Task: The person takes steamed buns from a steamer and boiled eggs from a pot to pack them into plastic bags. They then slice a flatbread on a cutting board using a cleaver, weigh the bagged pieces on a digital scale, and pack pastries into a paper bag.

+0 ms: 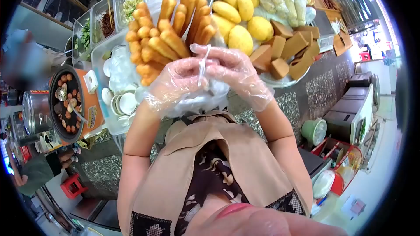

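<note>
Both my hands wear clear plastic gloves and meet in front of my chest. My left hand (181,78) has its fingers bent inward, and my right hand (232,67) reaches across to meet it. Between the fingertips is a narrow, twisted strip of clear plastic (202,67), pinched from both sides. Just beyond my hands stand golden fried dough sticks (168,41) in a pile. Below the hands lies a crumpled clear plastic bag (201,100), partly hidden by the gloves.
Yellow mangoes (240,39) and brown blocks (293,46) on a plate lie at the right. At the left are a tub of white lids (127,102), an orange pot (87,105) of eggs and trays of toppings (131,6). People stand at the far left.
</note>
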### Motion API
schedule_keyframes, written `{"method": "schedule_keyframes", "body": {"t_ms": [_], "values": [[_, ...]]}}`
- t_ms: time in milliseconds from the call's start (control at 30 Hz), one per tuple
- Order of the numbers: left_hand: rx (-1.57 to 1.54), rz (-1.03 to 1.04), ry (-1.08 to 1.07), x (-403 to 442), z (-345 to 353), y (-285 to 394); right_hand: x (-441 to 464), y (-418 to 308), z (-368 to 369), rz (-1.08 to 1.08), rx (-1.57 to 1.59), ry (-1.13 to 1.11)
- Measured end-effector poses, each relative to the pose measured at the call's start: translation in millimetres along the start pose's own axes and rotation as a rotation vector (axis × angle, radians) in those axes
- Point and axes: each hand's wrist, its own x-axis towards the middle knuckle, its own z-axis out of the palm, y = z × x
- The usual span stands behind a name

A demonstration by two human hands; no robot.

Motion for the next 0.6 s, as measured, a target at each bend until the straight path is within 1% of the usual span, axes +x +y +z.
{"method": "schedule_keyframes", "body": {"t_ms": [33, 67, 100, 167, 200, 233, 267, 300, 333, 367, 400, 433, 467, 500, 533, 567, 600], "values": [[-0.027, -0.021, -0.004, 14.9, 5.7, 1.2, 1.2, -6.2, -15.9, 0.056, 0.063, -0.004], [-0.025, -0.126, -0.025, 29.2, 7.7, 1.0, 0.5, -16.3, -29.9, 0.151, 0.203, -0.025], [-0.027, -0.133, -0.006, 43.1, 12.3, 2.6, 1.0, -20.1, -43.1, 0.217, 0.316, -0.038], [0.022, -0.108, -0.064, 71.8, 19.2, 7.6, 1.7, -29.9, -81.3, 0.284, 0.275, -0.074], [-0.05, -0.145, -0.09, 84.5, 16.6, 3.2, 2.0, -32.5, -104.2, 0.289, 0.279, -0.091], [-0.051, -0.142, -0.073, 98.8, 16.2, 2.5, 2.6, -32.7, -128.8, 0.286, -0.021, -0.125], [-0.266, -0.118, 0.007, 113.0, 15.1, 2.7, 4.8, -31.7, -151.2, 0.274, -0.32, -0.158], [-0.481, -0.088, 0.088, 126.3, 14.4, 3.4, 9.5, -30.1, -169.5, -0.129, -0.597, -0.191], [-0.846, -0.05, 0.029, 139.7, 16.4, 3.2, 11.4, -32.0, -180.4, -0.262, -0.627, -0.14], [-0.847, -0.039, 0.057, 147.6, 22.7, 2.2, 10.5, -32.6, -188.0, -0.395, -0.648, -0.087], [-0.725, -0.084, 0.154, 156.9, 38.6, 11.0, 11.5, -24.0, -197.7, -0.321, -0.508, -0.019], [-0.601, -0.133, 0.249, 167.6, 51.5, 19.2, 5.9, -13.5, -204.7, 0.034, -0.004, 0.155], [-0.179, -0.021, 0.152, 178.1, 59.2, 24.3, 12.0, -5.7, -208.4, 0.037, 0.039, 0.247], [0.397, 0.239, 0.053, 194.4, 67.6, 32.2, 20.4, -2.0, -207.6, 0.042, 0.08, 0.342], [0.545, 0.327, -0.17, 212.3, 75.1, 36.8, 28.9, -6.9, -209.8, 0.128, -0.216, 0.267], [0.656, 0.487, -0.28, 226.0, 84.1, 43.5, 33.8, 0.0, -211.6, -0.019, -0.316, 0.237], [0.55, 0.348, -0.439, 241.0, 81.3, 46.0, 38.8, 6.9, -213.5, -0.169, -0.415, 0.217]]}}
